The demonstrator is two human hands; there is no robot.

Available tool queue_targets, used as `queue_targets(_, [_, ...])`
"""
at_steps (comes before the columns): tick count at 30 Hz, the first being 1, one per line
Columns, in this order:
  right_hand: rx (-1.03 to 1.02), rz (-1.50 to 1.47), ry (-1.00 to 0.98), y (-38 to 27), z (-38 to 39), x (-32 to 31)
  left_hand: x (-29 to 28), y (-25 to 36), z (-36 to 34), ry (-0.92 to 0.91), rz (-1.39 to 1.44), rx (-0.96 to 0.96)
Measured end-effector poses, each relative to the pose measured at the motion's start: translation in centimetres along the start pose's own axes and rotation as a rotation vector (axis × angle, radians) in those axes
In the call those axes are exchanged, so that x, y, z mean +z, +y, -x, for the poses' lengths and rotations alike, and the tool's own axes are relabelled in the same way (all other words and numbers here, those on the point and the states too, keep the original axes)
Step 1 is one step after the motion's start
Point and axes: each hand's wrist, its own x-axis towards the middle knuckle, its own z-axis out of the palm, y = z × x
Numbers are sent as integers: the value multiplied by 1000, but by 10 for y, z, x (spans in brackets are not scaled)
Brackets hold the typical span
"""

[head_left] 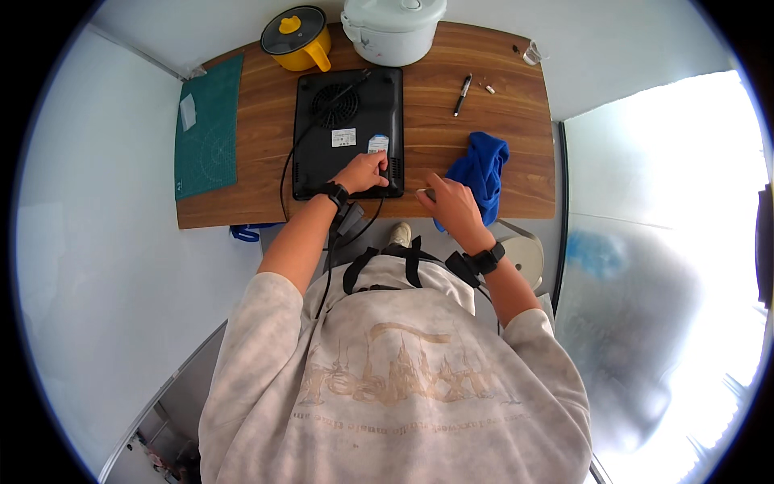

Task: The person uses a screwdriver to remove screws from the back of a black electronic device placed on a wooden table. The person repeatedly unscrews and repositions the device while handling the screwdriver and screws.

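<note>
A black appliance (318, 159) lies upside down on the wooden desk, showing a fan grille, labels and a dark cord. My left hand (360, 173) rests on its lower right, fingers curled near the side vent; anything between them is too small to make out. Just right of the appliance, at the desk's front, my right hand (451, 206) is closed on a small grey-and-dark item I cannot identify. A crumpled blue cloth (484, 169) lies beside that hand.
A yellow pot (298, 56) and white lidded cooker (391, 36) stand at the back. A green mat (210, 137) lies left. A pen (463, 95) and small clear container (532, 53) are at right. A stool (524, 258) sits below; walls flank both sides.
</note>
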Motion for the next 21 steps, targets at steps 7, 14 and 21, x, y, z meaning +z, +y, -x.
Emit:
queue_targets(7, [110, -102, 41, 4, 33, -12, 1, 3, 0, 1, -3, -18])
queue_targets(14, [72, -143, 127, 6, 39, -6, 1, 3, 1, 4, -25, -14])
queue_targets(21, [93, -161, 109, 9, 37, 2, 2, 4, 2, 24, -37, 21])
